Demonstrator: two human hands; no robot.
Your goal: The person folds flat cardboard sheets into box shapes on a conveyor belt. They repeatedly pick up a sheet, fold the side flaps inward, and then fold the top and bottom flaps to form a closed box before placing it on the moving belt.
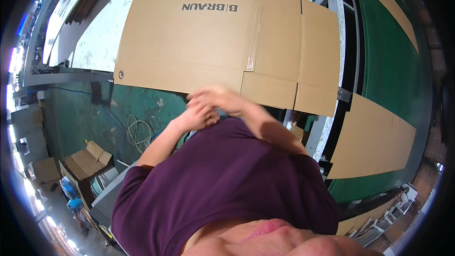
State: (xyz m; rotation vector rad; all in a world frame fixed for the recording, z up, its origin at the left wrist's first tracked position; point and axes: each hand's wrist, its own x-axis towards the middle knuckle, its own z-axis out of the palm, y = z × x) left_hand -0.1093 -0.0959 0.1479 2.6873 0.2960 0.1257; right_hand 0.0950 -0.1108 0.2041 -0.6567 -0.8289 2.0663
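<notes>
My left hand (201,116) and my right hand (220,99) meet in front of my chest, close to the near edge of a flattened cardboard box (189,42). The left fingers are curled in; anything inside them is hidden. Motion smears the right hand, which lies over and just beyond the left, so its fingers are hard to read. Flat on the work table, the brown box has dark print upside down to me, a taped seam and cut flaps at its right. Neither hand clearly grips it.
At right, a green conveyor belt (386,66) carries another flat cardboard sheet (374,140). A white table surface (99,42) shows at the far left. On the green floor lies a coiled hose (138,132), near an open cardboard box (87,161) at lower left.
</notes>
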